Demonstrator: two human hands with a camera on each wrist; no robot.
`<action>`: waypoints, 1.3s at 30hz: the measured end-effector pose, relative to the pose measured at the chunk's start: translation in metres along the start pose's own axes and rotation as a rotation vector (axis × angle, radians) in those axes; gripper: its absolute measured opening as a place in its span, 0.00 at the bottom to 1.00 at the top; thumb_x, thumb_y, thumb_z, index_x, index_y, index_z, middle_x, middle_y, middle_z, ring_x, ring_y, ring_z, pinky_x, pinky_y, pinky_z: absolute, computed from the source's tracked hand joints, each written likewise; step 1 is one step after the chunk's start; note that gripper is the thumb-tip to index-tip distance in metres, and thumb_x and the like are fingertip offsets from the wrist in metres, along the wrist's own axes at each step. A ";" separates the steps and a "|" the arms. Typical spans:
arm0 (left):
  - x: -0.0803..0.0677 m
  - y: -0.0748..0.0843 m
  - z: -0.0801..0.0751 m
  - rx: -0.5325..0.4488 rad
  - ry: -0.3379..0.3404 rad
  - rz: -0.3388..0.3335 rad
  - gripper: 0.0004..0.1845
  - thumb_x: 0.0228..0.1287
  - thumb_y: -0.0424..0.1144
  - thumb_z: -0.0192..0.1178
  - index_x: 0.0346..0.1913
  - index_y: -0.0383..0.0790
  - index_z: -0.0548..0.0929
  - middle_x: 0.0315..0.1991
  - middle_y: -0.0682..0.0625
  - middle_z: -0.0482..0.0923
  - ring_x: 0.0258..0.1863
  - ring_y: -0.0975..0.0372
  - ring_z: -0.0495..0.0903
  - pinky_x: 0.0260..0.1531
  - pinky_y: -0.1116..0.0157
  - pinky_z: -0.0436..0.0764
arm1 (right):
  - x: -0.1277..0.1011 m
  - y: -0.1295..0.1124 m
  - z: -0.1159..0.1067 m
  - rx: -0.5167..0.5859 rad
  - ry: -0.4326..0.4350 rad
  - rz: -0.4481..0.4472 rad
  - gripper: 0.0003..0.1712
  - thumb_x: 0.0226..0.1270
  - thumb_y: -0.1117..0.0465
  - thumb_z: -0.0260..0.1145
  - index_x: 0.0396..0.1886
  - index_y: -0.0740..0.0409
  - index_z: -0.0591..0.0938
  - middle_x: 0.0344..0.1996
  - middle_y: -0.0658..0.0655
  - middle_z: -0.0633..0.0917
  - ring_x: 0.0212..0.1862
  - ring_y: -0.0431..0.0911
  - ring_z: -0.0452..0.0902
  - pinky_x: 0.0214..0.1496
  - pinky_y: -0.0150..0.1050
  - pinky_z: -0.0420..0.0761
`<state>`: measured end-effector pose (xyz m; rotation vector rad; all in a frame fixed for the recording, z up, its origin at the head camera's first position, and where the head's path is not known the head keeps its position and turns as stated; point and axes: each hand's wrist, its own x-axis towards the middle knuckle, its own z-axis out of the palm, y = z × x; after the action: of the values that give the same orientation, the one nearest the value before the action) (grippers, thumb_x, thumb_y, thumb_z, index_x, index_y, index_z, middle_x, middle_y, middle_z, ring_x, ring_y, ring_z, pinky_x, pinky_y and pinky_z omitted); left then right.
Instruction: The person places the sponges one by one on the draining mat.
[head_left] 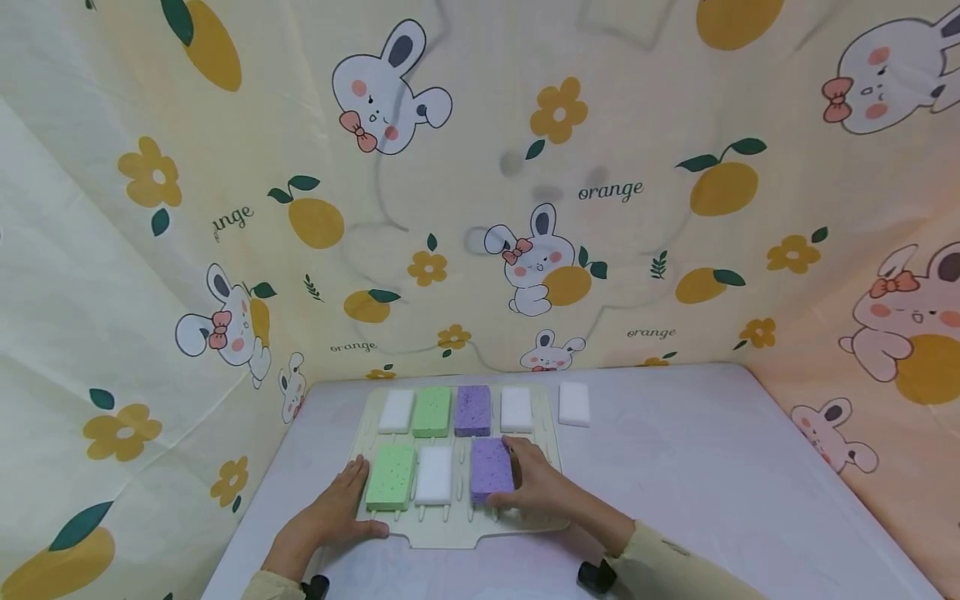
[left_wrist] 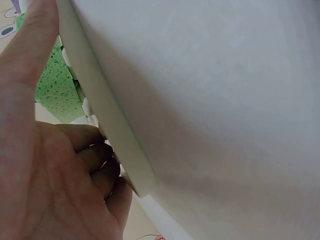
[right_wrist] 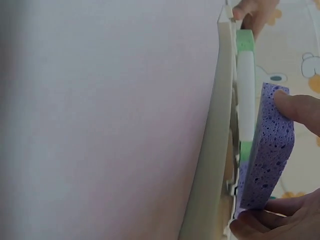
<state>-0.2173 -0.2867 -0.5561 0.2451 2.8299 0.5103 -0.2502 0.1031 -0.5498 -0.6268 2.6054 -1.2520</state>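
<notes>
Trouble could come if the right hand [head_left: 536, 487], pinching the purple sponge [head_left: 491, 469] in the tray's [head_left: 450, 533] front row, tilts it out of its slot, or if the left hand [head_left: 341, 508], resting flat on the tray edge, lets the tray slide on the worktop [head_left: 697, 483].

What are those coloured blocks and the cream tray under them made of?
The purple speckled block in the right hand looks like soft cellulose sponge: matte, full of open pores. The green block shows the same pores. The cream slotted tray, which the left hand rests on, looks like smooth moulded plastic, though that is less sure.
</notes>
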 end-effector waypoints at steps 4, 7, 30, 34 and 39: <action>0.001 0.000 0.001 0.005 -0.002 -0.004 0.75 0.46 0.72 0.77 0.84 0.25 0.53 0.85 0.30 0.48 0.85 0.36 0.49 0.82 0.40 0.58 | 0.003 -0.005 0.004 0.008 -0.020 -0.006 0.66 0.56 0.46 0.87 0.83 0.70 0.59 0.78 0.72 0.67 0.78 0.68 0.63 0.80 0.69 0.63; 0.001 0.000 0.000 0.001 -0.001 -0.004 0.75 0.46 0.72 0.77 0.84 0.25 0.53 0.85 0.30 0.48 0.84 0.36 0.49 0.82 0.40 0.57 | 0.006 -0.007 0.007 -0.002 -0.024 -0.021 0.66 0.57 0.46 0.87 0.83 0.71 0.59 0.77 0.72 0.68 0.77 0.67 0.63 0.80 0.68 0.64; -0.001 0.004 0.000 -0.008 0.008 -0.010 0.74 0.47 0.70 0.79 0.84 0.25 0.54 0.85 0.30 0.49 0.84 0.36 0.50 0.81 0.39 0.58 | 0.020 -0.020 0.019 -0.123 -0.030 -0.009 0.70 0.53 0.43 0.88 0.82 0.74 0.58 0.76 0.73 0.67 0.77 0.66 0.65 0.80 0.65 0.68; 0.000 0.003 0.000 -0.005 0.011 -0.011 0.74 0.46 0.70 0.79 0.84 0.25 0.54 0.85 0.30 0.48 0.84 0.36 0.50 0.81 0.39 0.58 | 0.019 -0.020 0.020 -0.135 -0.032 -0.009 0.70 0.53 0.44 0.88 0.82 0.74 0.58 0.76 0.73 0.66 0.77 0.66 0.64 0.80 0.64 0.67; 0.000 0.001 0.001 -0.002 0.015 -0.008 0.74 0.46 0.71 0.79 0.84 0.25 0.54 0.85 0.30 0.49 0.84 0.36 0.50 0.82 0.39 0.58 | 0.018 -0.022 0.020 -0.129 -0.034 -0.016 0.71 0.52 0.46 0.89 0.82 0.74 0.58 0.76 0.73 0.66 0.77 0.66 0.65 0.80 0.65 0.67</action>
<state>-0.2173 -0.2855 -0.5564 0.2307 2.8432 0.5160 -0.2526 0.0691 -0.5446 -0.6861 2.6741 -1.0750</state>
